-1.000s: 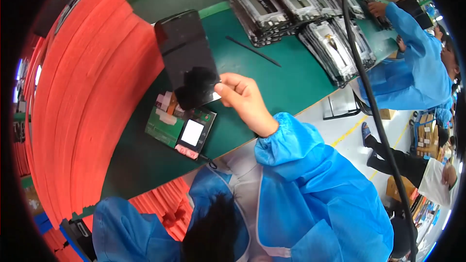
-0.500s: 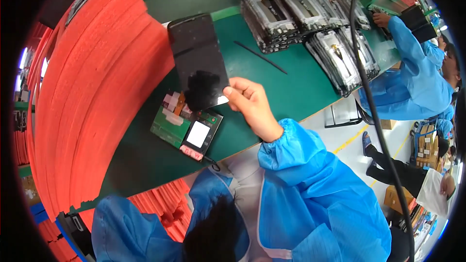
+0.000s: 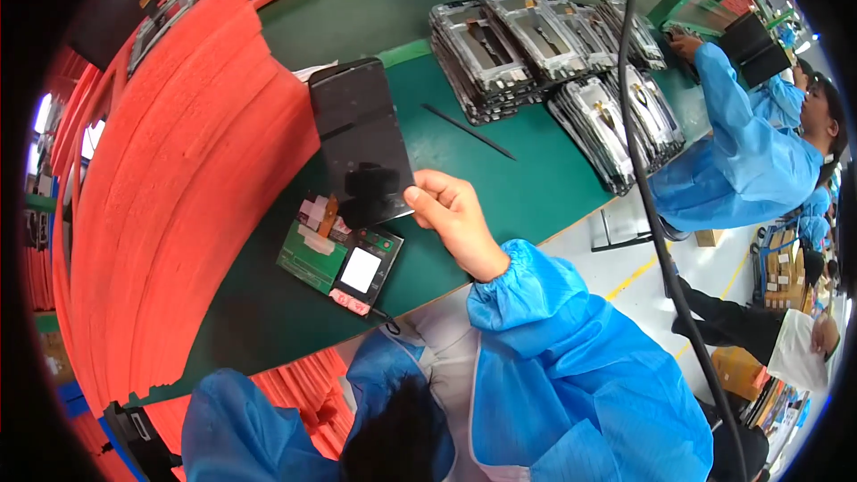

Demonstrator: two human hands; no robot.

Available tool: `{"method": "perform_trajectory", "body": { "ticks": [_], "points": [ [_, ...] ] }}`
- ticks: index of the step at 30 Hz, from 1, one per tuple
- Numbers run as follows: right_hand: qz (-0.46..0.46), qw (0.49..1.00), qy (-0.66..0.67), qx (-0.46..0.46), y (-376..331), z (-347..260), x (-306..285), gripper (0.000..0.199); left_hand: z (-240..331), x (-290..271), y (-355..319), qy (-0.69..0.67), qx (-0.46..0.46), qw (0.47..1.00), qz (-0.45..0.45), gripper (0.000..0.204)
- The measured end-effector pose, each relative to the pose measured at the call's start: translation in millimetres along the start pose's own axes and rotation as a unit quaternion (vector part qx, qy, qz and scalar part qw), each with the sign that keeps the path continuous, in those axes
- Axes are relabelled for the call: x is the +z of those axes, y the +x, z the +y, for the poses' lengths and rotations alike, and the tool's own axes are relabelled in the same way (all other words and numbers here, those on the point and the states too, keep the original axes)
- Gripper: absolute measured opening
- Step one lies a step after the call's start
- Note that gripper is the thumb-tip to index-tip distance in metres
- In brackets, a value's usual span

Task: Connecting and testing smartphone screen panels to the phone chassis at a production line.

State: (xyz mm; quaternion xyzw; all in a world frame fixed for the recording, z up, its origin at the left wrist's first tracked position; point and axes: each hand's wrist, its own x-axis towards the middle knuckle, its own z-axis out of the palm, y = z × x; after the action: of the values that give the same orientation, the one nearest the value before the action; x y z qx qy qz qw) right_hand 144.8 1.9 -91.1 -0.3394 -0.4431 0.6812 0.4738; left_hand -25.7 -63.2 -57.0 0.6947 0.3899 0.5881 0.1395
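My right hand [image 3: 453, 220] pinches the lower right corner of a black phone screen panel [image 3: 361, 138] between thumb and fingers. The dark glossy face tilts up from the green table. Below the panel's lower end lies a small test board [image 3: 314, 254], green on one side, with a lit white display [image 3: 361, 270] and pink tape pieces. A cable runs from its near corner. My left hand is out of view; only the blue left sleeve [image 3: 237, 424] shows at the lower left.
Tall stacked red foam sheets [image 3: 192, 187] curve along the left. A thin black stick [image 3: 469, 131] lies on the green table [image 3: 500, 187]. Stacks of phone frames [image 3: 486, 49] stand at the back. A dark cable [image 3: 636, 134] hangs at right, before a co-worker in blue [image 3: 741, 156].
The panel, my right hand and the table things all sit slightly lower in the picture, as the view has shifted. The pinch on the panel's corner stays the same.
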Motion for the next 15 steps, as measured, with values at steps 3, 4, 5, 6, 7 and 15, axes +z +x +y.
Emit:
{"method": "perform_trajectory", "body": {
  "ticks": [3,4,5,6,7,15],
  "points": [
    [-0.03,1.0,0.007,-0.006,1.4,-8.8,0.2,0.02,5.2,-5.9,5.6,0.02,0.008,1.0,0.012,0.022],
    [0.017,1.0,-0.004,0.013,-0.5,-9.2,2.8,0.02,6.3,-9.6,8.9,0.033,0.012,0.999,0.021,0.022],
    [0.064,0.997,-0.017,0.031,-2.8,-9.5,4.5,0.02,7.4,-13.5,12.3,0.046,0.016,0.998,0.03,0.022],
    [0.042,0.999,-0.018,0.025,-2.6,-7.7,2.4,0.02,5.5,-18.7,15.3,0.06,0.022,0.997,0.042,0.023],
    [0.036,0.999,-0.024,0.018,-2.6,-4.8,-2.3,0.019,3.0,-23.7,18.3,0.073,0.028,0.995,0.055,0.023],
    [-0.017,0.993,-0.111,-0.018,-8.8,-14.0,1.6,0.017,-43.5,-3.3,57.9,-0.092,-0.275,0.955,-0.06,0.03]
  ]
}}
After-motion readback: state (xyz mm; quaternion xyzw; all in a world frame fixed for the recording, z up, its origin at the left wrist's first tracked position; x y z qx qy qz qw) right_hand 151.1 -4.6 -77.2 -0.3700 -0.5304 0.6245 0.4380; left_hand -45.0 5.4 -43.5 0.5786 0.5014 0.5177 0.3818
